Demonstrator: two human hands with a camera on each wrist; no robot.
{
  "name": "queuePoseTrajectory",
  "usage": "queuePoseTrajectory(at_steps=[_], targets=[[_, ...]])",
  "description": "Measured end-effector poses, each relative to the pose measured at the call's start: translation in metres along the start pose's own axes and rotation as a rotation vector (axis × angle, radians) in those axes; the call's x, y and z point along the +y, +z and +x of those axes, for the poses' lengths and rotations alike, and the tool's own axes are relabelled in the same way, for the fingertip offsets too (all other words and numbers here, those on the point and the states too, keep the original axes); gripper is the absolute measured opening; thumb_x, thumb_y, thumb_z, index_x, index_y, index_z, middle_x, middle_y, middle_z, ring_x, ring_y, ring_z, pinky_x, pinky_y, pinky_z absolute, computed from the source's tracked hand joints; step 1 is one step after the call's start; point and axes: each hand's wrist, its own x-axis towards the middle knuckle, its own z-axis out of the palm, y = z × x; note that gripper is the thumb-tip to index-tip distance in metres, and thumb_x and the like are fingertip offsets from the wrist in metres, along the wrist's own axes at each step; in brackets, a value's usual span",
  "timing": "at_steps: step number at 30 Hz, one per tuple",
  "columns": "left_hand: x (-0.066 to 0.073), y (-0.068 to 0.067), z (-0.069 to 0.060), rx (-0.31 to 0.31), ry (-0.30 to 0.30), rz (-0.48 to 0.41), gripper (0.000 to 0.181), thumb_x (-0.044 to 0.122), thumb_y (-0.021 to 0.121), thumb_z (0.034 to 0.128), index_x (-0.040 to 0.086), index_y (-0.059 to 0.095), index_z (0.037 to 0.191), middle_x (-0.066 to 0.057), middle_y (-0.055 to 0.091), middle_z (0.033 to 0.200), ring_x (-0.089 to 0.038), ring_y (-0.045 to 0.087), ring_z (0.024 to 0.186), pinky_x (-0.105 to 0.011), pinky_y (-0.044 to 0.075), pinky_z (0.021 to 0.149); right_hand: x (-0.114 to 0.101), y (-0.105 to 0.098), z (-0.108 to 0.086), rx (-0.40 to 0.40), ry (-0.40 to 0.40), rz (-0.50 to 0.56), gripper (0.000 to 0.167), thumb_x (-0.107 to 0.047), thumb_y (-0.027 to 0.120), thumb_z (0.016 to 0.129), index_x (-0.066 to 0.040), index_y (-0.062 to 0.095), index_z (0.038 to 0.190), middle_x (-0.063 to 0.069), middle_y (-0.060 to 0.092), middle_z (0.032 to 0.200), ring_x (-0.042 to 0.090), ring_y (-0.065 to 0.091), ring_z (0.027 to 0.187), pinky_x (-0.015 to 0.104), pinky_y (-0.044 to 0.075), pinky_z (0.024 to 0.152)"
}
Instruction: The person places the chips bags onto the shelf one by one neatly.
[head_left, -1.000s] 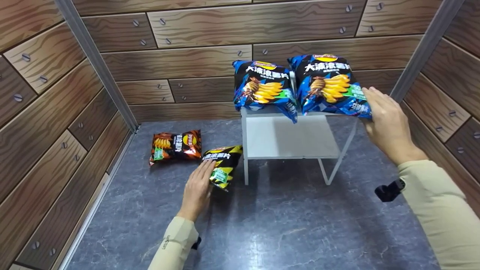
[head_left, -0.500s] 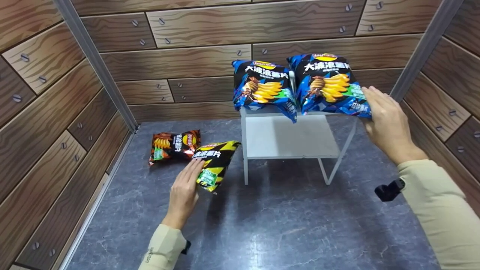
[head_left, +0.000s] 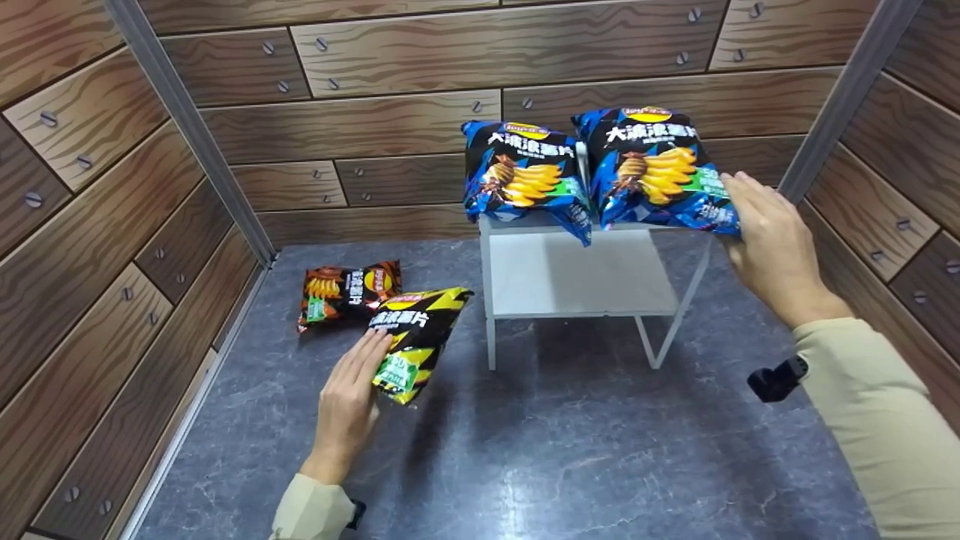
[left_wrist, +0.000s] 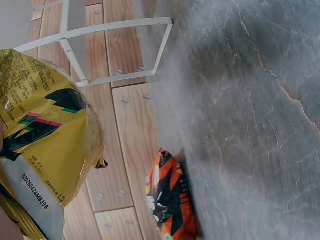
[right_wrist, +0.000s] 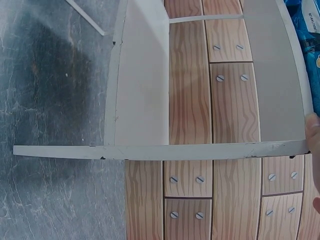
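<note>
In the head view my left hand (head_left: 346, 397) holds a yellow-and-black bag of potato chips (head_left: 416, 334) by its left side, off the floor. The left wrist view shows that bag's yellow printed back (left_wrist: 47, 135). On top of a white metal rack (head_left: 581, 277) lie two blue-and-black chip bags, a left one (head_left: 525, 172) and a right one (head_left: 652, 172). My right hand (head_left: 776, 247) holds the right one by its right end. In the right wrist view its thumb (right_wrist: 313, 135) is beside the rack's top edge; the other fingers are mostly hidden there.
A red-and-black chip bag (head_left: 349, 292) lies on the grey floor (head_left: 585, 450), left of the rack and behind the yellow bag. The rack has a lower white shelf (head_left: 581, 281) and thin legs. Wood-patterned walls (head_left: 397, 60) enclose the space.
My left hand has moved left and toward me with the yellow-and-black chip bag, away from the rack's left leg. My right hand and the blue bags have stayed in place.
</note>
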Motion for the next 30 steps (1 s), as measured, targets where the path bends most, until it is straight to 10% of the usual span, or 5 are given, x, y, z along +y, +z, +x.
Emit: queuePoseTrajectory(at_steps=[15,30], targets=[[0.009,-0.023,-0.005,0.068,0.105,-0.042,0.065,-0.02,0.044,0.0778,0.006,0.061,0.134,-0.011,0.064,0.136,-0.032,0.061,0.124,-0.034,0.04,0.115,0.0,0.0,0.001,0.007,-0.006,0.004,0.064,0.011,0.064,0.078,0.004,0.051,0.14,0.026,0.057,0.138,0.04,0.052,0.132,0.049,0.034,0.117],[0.038,-0.01,0.013,0.091,0.275,-0.102,0.062,-0.016,0.04,0.0771,0.004,0.064,0.131,-0.012,0.066,0.132,-0.033,0.064,0.119,-0.038,0.043,0.114,0.0,0.001,0.0,0.004,0.001,0.005,0.065,0.011,0.065,0.078,0.003,0.05,0.141,0.025,0.056,0.139,0.04,0.051,0.133,0.051,0.035,0.117]])
